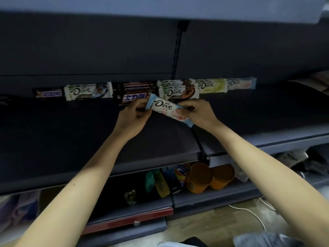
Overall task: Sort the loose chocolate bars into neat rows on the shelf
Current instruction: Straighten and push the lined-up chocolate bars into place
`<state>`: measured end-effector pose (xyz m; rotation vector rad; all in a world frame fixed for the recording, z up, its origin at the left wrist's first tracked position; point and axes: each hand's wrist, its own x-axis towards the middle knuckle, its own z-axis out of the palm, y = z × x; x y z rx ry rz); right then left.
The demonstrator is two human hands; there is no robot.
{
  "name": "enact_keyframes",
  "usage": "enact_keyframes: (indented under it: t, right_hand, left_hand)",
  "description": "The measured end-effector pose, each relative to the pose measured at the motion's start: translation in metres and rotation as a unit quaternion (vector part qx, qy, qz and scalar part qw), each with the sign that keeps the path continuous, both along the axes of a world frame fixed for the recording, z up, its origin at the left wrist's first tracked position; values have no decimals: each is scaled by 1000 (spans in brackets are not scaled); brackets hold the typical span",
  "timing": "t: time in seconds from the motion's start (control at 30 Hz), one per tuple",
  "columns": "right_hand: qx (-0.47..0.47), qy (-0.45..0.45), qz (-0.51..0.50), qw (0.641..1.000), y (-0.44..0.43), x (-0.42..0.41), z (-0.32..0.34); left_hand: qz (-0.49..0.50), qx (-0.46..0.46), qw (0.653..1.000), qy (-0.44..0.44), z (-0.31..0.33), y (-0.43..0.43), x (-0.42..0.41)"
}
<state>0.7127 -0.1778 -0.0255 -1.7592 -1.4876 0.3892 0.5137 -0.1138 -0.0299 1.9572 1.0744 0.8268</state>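
Landmark: dark bar stack, blue lettering on its front, at the back of the shelf.
Task item: white Dove bar with pale blue ends, held off the shelf surface, just in front of the landmark and to its right.
Long axis: tilted. The upper end sits against the landmark's right end; the lower end points right and toward the person.
Left hand: fingers curled round the bar's upper end, directly in front of the landmark.
Right hand: thumb and fingers pinch the bar's lower half, well right of the landmark.
Matching bar: same blue-ended wrapper, last in the back row, far right of the landmark.
Between: brown-ended Dove stack just right of the landmark, then a green Dove bar.
Governing relation: the likely slot lies right of the grip and farther back, so the bar probably needs levelling until it lies parallel to the row.
Nearer hand: the right hand is on the slot side and is the better one to carry.
Caution: the left hand is close to the landmark and could nudge it on release.
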Motion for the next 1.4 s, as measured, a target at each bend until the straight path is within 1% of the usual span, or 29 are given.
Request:
enact_keyframes:
  t: [0.23, 0.3, 0.4, 0.5, 0.57, 0.67, 0.77, 0.83, 0.93, 1.0, 1.13, 1.27, 1.4]
  right_hand:
    - [-31, -4, -23, 999, -8, 43, 4]
    - [-38, -25, -24, 999, -8, 52, 5]
    - [-74, -51, -11, 996, -4, 67, 4]
    - [-86, -114, 32, 989, 7, 90, 4]
    - [-78, -142, 38, 986, 15, 113, 6]
    - [-54, -138, 1, 989, 23, 156, 11]
    - [-86, -166, -42, 981, 26, 204, 10]
    - [-119, -192, -68, 972, 27, 234, 8]
    - [-128, -179, -103, 970, 28, 265, 8]
    - [-138, -184, -125, 965, 28, 278, 9]
    - [-143, -185, -144, 961, 30, 303, 8]
    - [-152, -228, -141, 951, 39, 318, 10]
    - [-135, -226, -131, 956, 41, 326, 7]
  left_hand:
    - [-17, 0, 1000, 24, -4, -14, 36]
    - [-27, 3, 999, 28, -3, -14, 44]
    - [-42, 10, 999, 27, 1, -11, 57]
    - [-42, 26, 999, 15, 2, -9, 74]
    - [-51, 25, 998, 20, 1, -12, 87]
    - [-76, 43, 995, 48, 2, -14, 116]
    - [-85, 58, 993, 51, 3, -15, 148]
    - [-107, 70, 988, 90, 1, -16, 168]
    - [-132, 81, 975, 156, -4, -15, 191]
    - [-136, 87, 970, 183, -7, -13, 204]
    - [-139, 116, 958, 223, -10, -14, 224]
    - [-112, 163, 945, 260, -15, -15, 233]
    - [-106, 159, 946, 262, -15, -13, 236]
